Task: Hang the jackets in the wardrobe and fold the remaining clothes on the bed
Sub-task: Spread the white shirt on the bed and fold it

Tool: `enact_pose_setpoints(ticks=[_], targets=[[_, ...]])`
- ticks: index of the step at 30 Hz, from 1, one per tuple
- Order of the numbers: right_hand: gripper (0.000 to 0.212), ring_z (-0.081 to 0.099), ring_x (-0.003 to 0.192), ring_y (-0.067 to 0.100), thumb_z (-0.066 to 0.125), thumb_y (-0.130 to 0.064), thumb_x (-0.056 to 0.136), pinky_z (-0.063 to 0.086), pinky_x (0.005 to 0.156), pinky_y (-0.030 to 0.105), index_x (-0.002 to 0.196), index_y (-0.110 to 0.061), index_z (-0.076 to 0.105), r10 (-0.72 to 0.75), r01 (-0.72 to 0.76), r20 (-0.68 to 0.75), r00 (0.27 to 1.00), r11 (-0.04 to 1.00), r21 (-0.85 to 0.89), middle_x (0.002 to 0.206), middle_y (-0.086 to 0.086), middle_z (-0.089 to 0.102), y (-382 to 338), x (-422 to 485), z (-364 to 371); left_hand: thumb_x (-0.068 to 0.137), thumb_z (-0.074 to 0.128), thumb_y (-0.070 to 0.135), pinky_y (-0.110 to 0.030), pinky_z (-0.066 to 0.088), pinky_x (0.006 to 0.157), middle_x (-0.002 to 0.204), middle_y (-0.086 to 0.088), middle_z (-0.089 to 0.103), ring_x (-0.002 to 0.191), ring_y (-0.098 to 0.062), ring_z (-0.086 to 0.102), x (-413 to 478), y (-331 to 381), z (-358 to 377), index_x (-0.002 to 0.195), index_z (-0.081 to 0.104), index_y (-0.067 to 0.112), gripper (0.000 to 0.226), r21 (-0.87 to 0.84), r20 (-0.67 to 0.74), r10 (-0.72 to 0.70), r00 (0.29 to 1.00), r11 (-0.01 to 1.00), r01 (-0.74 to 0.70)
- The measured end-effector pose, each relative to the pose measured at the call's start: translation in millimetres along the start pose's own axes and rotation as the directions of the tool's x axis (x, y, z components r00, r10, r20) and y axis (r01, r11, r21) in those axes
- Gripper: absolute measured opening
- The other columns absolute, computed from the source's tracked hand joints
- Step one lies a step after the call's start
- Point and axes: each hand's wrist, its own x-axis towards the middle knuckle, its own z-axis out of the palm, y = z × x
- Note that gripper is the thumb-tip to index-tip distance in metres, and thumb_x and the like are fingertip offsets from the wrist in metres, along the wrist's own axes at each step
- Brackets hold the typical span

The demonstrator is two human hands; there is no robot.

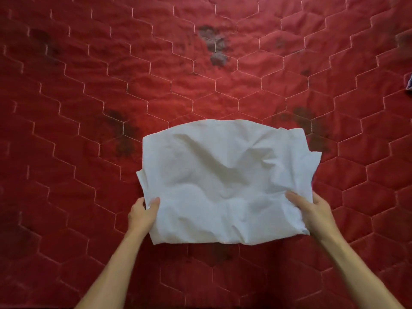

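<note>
One red quilted bed [93, 81] fills the view. On it, near the person, lies a folded white garment [225, 179]. Left hand [142, 216] and right hand [316, 214] each pinch a side edge, thumbs on top. A purple scrap [409, 84] shows at the right border.

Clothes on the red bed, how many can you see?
2: the white cloth in the middle, and a purplish piece at the right edge, mostly cut off; others may be hidden.

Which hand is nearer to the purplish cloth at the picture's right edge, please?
Right. The right hand lies below-left of the purplish cloth; the left hand, across the white garment, is much farther away.
</note>
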Motion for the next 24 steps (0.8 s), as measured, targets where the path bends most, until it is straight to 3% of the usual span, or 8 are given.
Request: enact_pose_setpoints(ticks=[4,8,10,12,15,17,20,24], targets=[[0.031,0.072,0.086,0.006,0.064,-0.003,0.09,0.055,0.07,0.018,0.111,-0.025,0.068,-0.202,0.21,0.195,0.96,0.978,-0.021,0.096,-0.009,0.076,-30.5,-59.1,63.4,0.09,0.071,0.016,-0.036,0.054,0.078,0.098,-0.006,0.068,0.085,-0.02,0.065,-7.2,-7.1,-3.1,0.101,0.057,0.015,0.019,-0.135,0.083,-0.066,0.994,0.988,0.077],[0.054,0.067,0.084,0.006,0.059,-0.002,0.087,0.055,0.073,0.023,0.114,-0.048,0.062,-0.278,0.357,0.389,0.878,0.922,-0.147,0.091,-0.017,0.071,-23.4,-93.8,133.6,0.085,0.074,0.006,-0.029,0.054,0.07,0.094,-0.002,0.069,0.084,-0.015,0.068,-9.6,-15.5,-7.2,0.113,0.055,0.011,0.034,-0.222,0.171,-0.076,0.982,0.968,0.114],[0.062,0.066,0.081,0.004,0.058,-0.013,0.087,0.053,0.071,0.021,0.127,-0.06,0.048,-0.269,0.431,0.493,0.828,0.867,-0.251,0.087,-0.021,0.069,-6.6,-99.0,165.3,0.086,0.074,0.012,-0.033,0.055,0.074,0.1,-0.008,0.072,0.087,-0.019,0.069,-6.1,-21.6,-6.6,0.115,0.059,0.01,0.032,-0.262,0.154,-0.104,0.983,0.955,0.142],[0.065,0.063,0.082,0.002,0.061,-0.033,0.088,0.053,0.078,0.023,0.145,-0.05,0.035,-0.179,0.461,0.625,0.76,0.827,-0.323,0.094,-0.017,0.067,13.1,-101.4,190.9,0.094,0.065,0.03,-0.037,0.056,0.081,0.103,-0.01,0.073,0.09,-0.021,0.069,-6.8,-22.4,-8.3,0.103,0.065,0.016,0.016,-0.273,0.092,-0.144,0.985,0.948,0.164],[0.071,0.052,0.109,-0.004,0.061,-0.055,0.087,0.044,0.1,0.024,0.15,-0.041,0.031,-0.009,0.477,0.758,0.652,0.782,-0.402,0.126,-0.02,0.052,44.0,-96.4,205.0,0.1,0.036,0.061,-0.04,0.056,0.081,0.091,-0.003,0.076,0.088,-0.021,0.071,-11.4,-24.7,-14.8,0.094,0.067,0.029,0.046,-0.478,0.148,-0.205,0.968,0.842,0.251],[0.057,0.043,0.124,-0.001,0.057,-0.044,0.092,0.036,0.109,0.025,0.146,-0.033,0.04,-0.09,0.548,0.718,0.69,0.713,-0.437,0.138,-0.015,0.045,58.5,-86.6,199.6,0.097,0.031,0.066,-0.035,0.055,0.074,0.085,0.003,0.075,0.085,-0.016,0.071,-17.1,-25.4,-17.9,0.096,0.066,0.029,0.051,-0.545,0.169,-0.177,0.97,0.803,0.241],[0.05,0.041,0.125,0.016,0.058,-0.022,0.09,0.033,0.109,0.027,0.138,-0.019,0.047,-0.302,0.481,0.384,0.872,0.67,-0.565,0.136,-0.001,0.043,74.2,-64.9,182.0,0.088,0.063,0.058,-0.034,0.056,0.076,0.089,0.001,0.072,0.085,-0.017,0.069,-24.6,-35.9,-14.1,0.094,0.066,0.022,0.036,-0.277,0.029,-0.068,0.997,0.958,0.073],[0.065,0.046,0.121,0.026,0.067,-0.035,0.083,0.04,0.104,0.041,0.139,-0.014,0.042,-0.057,0.141,0.15,0.987,0.751,-0.645,0.131,0.006,0.049,79.7,-35.1,161.3,0.088,0.065,0.053,-0.03,0.034,0.053,0.059,-0.006,0.046,0.054,-0.014,0.043,-35.0,-46.2,-5.3,0.064,0.043,0.008,0.056,-0.022,-0.074,0.05,0.996,0.998,-0.052]])
